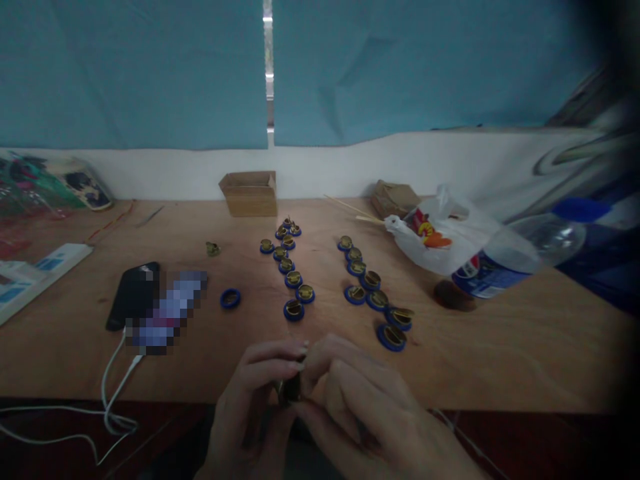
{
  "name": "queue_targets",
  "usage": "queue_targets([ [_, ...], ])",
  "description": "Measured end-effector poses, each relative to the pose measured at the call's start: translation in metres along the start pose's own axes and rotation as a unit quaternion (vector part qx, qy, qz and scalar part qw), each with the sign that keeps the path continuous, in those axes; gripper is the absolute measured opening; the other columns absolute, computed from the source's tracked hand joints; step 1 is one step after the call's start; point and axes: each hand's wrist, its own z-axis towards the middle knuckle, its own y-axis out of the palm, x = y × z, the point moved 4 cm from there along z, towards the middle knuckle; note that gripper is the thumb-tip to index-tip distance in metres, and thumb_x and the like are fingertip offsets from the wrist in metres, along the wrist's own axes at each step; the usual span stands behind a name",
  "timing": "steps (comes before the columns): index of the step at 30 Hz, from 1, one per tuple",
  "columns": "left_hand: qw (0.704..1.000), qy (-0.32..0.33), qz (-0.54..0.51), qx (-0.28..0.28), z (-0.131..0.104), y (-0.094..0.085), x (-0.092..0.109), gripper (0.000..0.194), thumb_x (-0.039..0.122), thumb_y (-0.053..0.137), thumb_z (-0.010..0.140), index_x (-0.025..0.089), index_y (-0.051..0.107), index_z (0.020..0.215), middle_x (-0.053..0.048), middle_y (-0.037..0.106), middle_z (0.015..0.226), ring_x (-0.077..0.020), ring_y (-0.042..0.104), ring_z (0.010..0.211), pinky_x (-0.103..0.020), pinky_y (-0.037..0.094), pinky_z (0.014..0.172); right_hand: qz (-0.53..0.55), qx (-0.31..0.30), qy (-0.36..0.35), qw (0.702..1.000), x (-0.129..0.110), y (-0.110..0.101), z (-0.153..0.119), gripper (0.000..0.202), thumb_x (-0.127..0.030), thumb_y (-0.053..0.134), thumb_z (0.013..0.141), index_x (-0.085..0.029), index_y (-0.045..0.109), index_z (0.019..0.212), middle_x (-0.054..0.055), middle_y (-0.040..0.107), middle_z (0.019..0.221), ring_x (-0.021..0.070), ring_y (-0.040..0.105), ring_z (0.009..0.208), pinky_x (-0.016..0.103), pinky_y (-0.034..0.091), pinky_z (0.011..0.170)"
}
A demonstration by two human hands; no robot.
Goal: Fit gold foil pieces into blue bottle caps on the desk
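My left hand and my right hand meet at the table's front edge. Between their fingertips is a small dark, brass-coloured round piece, mostly covered by the fingers. Both hands are closed on it. Beyond them, several brass-coloured round pieces in blue rings stand in two rough rows, one in the middle and one to the right. An empty blue ring lies left of the middle row. Behind that ring sits a small loose brass-coloured piece.
On the wooden table, a black phone and a blurred-out device lie left with white cables. A power strip is farther left. Behind stands an open cardboard box; at right are a plastic bag and a bottle.
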Motion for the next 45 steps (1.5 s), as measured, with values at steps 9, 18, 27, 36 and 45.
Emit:
queue_targets([
  [9, 0.998, 0.049, 0.03, 0.022, 0.007, -0.001, 0.009, 0.041, -0.004, 0.056, 0.081, 0.021, 0.057, 0.113, -0.005, 0.06, 0.112, -0.0209, 0.06, 0.113, -0.032, 0.052, 0.098, -0.025, -0.013, -0.022, 0.999, -0.014, -0.002, 0.003, 0.027, -0.001, 0.05, 0.084, -0.025, 0.043, 0.074, 0.001, 0.058, 0.076, 0.0159, 0.058, 0.076, 0.027, 0.052, 0.065],
  [18, 0.997, 0.053, 0.02, 0.055, 0.001, 0.0, 0.009, 0.033, 0.003, 0.059, 0.084, 0.021, 0.059, 0.111, -0.005, 0.063, 0.111, -0.0212, 0.062, 0.112, -0.032, 0.053, 0.098, 0.007, -0.009, -0.06, 0.998, -0.002, 0.004, -0.001, 0.029, 0.003, 0.05, 0.081, -0.023, 0.037, 0.074, -0.001, 0.056, 0.076, 0.0123, 0.056, 0.072, 0.023, 0.049, 0.062],
  [27, 0.999, 0.038, -0.009, 0.034, 0.001, 0.002, 0.001, 0.037, 0.003, 0.059, 0.084, 0.02, 0.055, 0.116, -0.007, 0.063, 0.115, -0.0215, 0.061, 0.112, -0.034, 0.053, 0.097, 0.04, 0.009, -0.009, 0.999, -0.003, 0.001, -0.008, 0.027, 0.002, 0.055, 0.083, -0.021, 0.043, 0.083, -0.001, 0.058, 0.085, 0.0116, 0.059, 0.082, 0.022, 0.05, 0.072],
  [36, 0.998, -0.047, -0.021, 0.029, -0.004, 0.001, -0.012, 0.047, -0.001, 0.057, 0.082, 0.024, 0.055, 0.122, -0.01, 0.06, 0.122, -0.0221, 0.061, 0.114, -0.031, 0.056, 0.091, 0.072, 0.149, 0.101, 0.981, 0.021, -0.001, -0.022, 0.023, -0.005, 0.058, 0.082, -0.023, 0.048, 0.093, 0.0, 0.052, 0.092, 0.0159, 0.055, 0.086, 0.03, 0.047, 0.074],
  [45, 0.997, -0.057, -0.05, 0.018, -0.003, 0.004, -0.012, 0.047, 0.0, 0.063, 0.081, 0.025, 0.059, 0.121, -0.009, 0.062, 0.12, -0.0212, 0.063, 0.112, -0.028, 0.055, 0.093, 0.107, 0.132, 0.148, 0.974, 0.031, 0.012, -0.02, 0.02, -0.012, 0.06, 0.082, -0.024, 0.045, 0.089, -0.002, 0.046, 0.082, 0.014, 0.048, 0.073, 0.028, 0.042, 0.064],
])
